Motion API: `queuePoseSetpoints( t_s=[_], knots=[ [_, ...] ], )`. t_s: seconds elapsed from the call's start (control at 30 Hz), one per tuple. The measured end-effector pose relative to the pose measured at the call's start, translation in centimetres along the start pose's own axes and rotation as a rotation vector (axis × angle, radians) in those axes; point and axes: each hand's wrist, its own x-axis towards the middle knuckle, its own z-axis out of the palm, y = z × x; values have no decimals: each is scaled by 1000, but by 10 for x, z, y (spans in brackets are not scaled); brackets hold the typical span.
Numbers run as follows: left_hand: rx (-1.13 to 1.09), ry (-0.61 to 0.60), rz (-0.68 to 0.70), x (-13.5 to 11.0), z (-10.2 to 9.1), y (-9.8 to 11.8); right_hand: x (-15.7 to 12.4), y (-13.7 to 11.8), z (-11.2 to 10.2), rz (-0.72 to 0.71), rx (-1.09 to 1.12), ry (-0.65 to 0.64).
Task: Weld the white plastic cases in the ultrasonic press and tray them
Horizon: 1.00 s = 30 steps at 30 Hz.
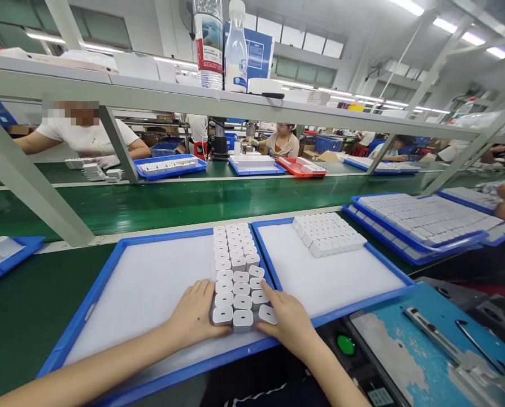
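Observation:
Rows of small white charger housings (242,302), each with a dark slot in its top, stand at the right side of the left blue-rimmed tray (129,282). My left hand (192,314) presses against the left side of the nearest rows, its fingers bunched together and its thumb along the front. From the right, my right hand (290,320) grips the same rows, index finger reaching forward and thumb at the front corner. Between my hands several housings are held, and those on the right sit a little askew. The undersides of my fingers are partly hidden.
A second blue tray (337,285) with a block of white housings (326,234) adjoins on the right. Stacked full trays (417,223) stand beyond it. A green conveyor (172,198) runs behind, under a shelf with bottles (236,51). A metal fixture (447,345) lies right. Co-workers sit opposite.

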Motion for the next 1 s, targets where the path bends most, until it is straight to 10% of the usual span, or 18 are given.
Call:
queuePoseSetpoints(
  t_s=[0.3,0.6,1.0],
  knots=[
    [23,-82,-52,1,-2,9,14,5,1,-26,-206,59],
    [-211,-141,0,1,-13,-11,-12,-2,-15,181,392,-2],
    [-113,-38,50,-1,0,-10,-38,-46,27,238,217,557]
  ],
)
